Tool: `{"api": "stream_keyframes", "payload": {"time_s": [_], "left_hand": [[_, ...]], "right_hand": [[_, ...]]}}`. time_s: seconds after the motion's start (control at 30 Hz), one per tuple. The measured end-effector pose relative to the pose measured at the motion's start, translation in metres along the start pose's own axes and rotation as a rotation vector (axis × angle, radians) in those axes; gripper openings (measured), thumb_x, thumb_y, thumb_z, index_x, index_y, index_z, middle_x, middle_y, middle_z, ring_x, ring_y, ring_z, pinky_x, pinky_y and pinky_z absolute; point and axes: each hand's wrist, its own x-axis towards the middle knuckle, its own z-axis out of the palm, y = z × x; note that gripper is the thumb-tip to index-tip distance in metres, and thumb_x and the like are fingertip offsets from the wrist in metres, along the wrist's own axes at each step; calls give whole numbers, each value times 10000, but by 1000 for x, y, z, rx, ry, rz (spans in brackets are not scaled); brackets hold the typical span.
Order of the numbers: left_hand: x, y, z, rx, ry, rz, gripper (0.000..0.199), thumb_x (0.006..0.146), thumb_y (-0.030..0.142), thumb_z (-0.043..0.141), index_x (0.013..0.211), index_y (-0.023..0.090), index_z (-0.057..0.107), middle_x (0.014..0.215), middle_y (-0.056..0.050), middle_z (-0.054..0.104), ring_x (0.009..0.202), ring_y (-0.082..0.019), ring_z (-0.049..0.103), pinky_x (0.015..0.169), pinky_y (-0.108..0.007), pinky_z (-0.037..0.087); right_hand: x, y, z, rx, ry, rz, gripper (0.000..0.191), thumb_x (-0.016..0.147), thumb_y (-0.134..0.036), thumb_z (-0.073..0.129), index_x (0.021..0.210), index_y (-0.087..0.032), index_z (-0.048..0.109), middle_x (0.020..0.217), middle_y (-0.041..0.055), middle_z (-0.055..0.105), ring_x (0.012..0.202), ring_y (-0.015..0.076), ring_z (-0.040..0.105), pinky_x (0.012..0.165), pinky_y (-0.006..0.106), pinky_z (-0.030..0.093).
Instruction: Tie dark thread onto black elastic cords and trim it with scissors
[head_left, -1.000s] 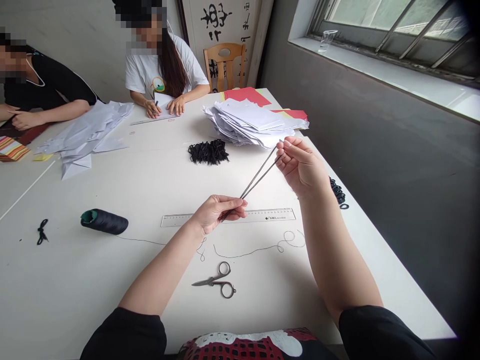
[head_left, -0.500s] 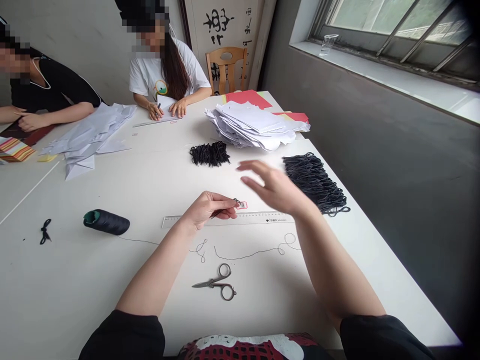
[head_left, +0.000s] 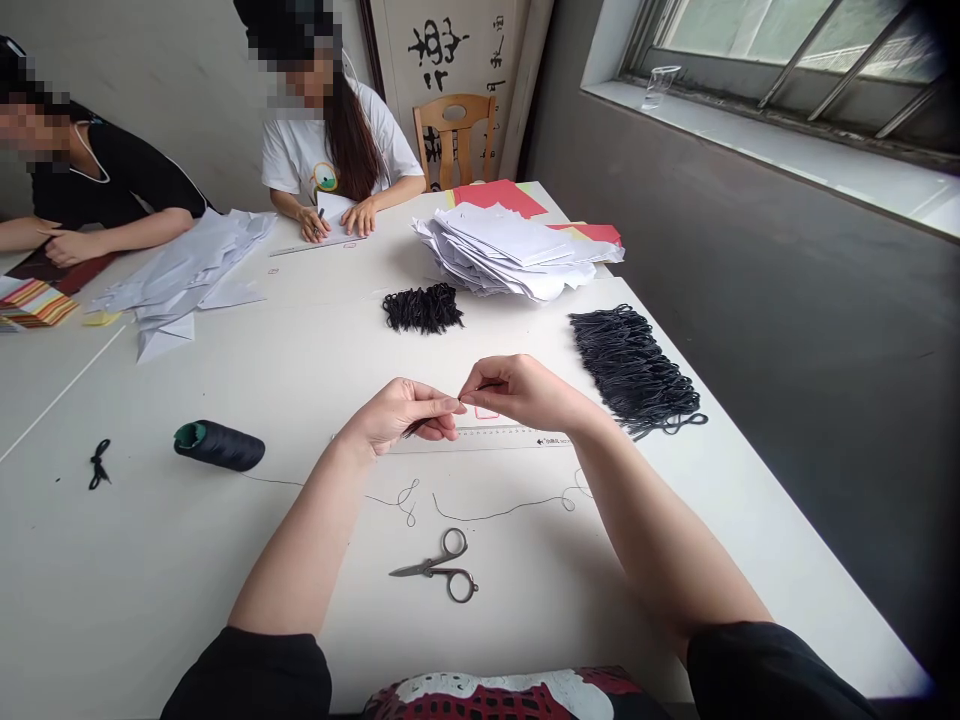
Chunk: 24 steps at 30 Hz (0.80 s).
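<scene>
My left hand (head_left: 409, 412) is closed on a black cord (head_left: 414, 428), whose loose end shows under the fingers. Thumb and forefinger of my right hand (head_left: 510, 388) pinch the cord where it leaves the left fingertips; most of it is hidden. Both hands hover over a clear ruler (head_left: 480, 440). Closer to me lie open-bladed scissors (head_left: 439, 568) and a thin black thread (head_left: 510, 515). On the left is a dark thread spool (head_left: 225, 446). A row of looped black cords (head_left: 634, 365) lies right of my right hand, with a smaller bundle (head_left: 424, 308) beyond.
A pile of white paper (head_left: 517, 250) sits at the back over red sheets (head_left: 502, 197). More paper (head_left: 187, 265) is at the left. A knotted black cord (head_left: 98, 464) lies far left. Two people sit across the table; one writes with a pen.
My right hand has come down and to the left, from open in the air to pinching the cord at my left fingertips. My left hand has shifted slightly left.
</scene>
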Motion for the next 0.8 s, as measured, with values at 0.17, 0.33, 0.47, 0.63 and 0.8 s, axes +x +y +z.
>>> {"api": "stream_keyframes", "payload": {"time_s": [0.17, 0.33, 0.47, 0.63, 0.8], "left_hand": [[-4, 3, 7, 229, 28, 193, 326, 762, 420, 750, 989, 186, 766, 1054, -106, 743, 1013, -220, 669, 917, -332, 506], [-4, 0, 29, 371, 306, 440, 458, 726, 339, 795, 1159, 230, 692, 1156, -57, 718, 1107, -215, 646, 1056, -362, 433], [0, -6, 38, 329, 434, 430, 276, 776, 394, 741, 965, 195, 762, 920, -59, 765, 881, -214, 700, 880, -338, 528], [0, -6, 32, 321, 409, 389, 285, 801, 447, 698, 771, 172, 764, 788, -57, 748, 735, -181, 657, 687, -280, 497], [2, -3, 23, -97, 264, 319, 303, 766, 458, 737, 874, 178, 783, 855, -76, 754, 848, -180, 667, 756, -284, 506]], "right_hand": [[0, -3, 2, -185, 66, -43, 125, 833, -188, 550, 770, -149, 651, 650, 2, 586, 543, 84, 427, 552, 233, 344], [1, 0, 5, -191, 132, 23, 83, 800, -171, 556, 743, -152, 613, 683, 18, 614, 550, 94, 454, 535, 231, 346], [0, -2, 4, -122, 146, 55, 98, 784, -150, 535, 756, -160, 628, 613, -8, 578, 493, 82, 419, 489, 225, 309], [1, -3, 2, -58, 198, 31, 110, 808, -192, 565, 735, -157, 641, 532, -38, 488, 482, 74, 337, 497, 238, 282], [7, 5, 7, 41, 275, 16, 200, 887, -306, 567, 771, -153, 624, 563, -37, 463, 512, 79, 322, 507, 239, 279]]}}
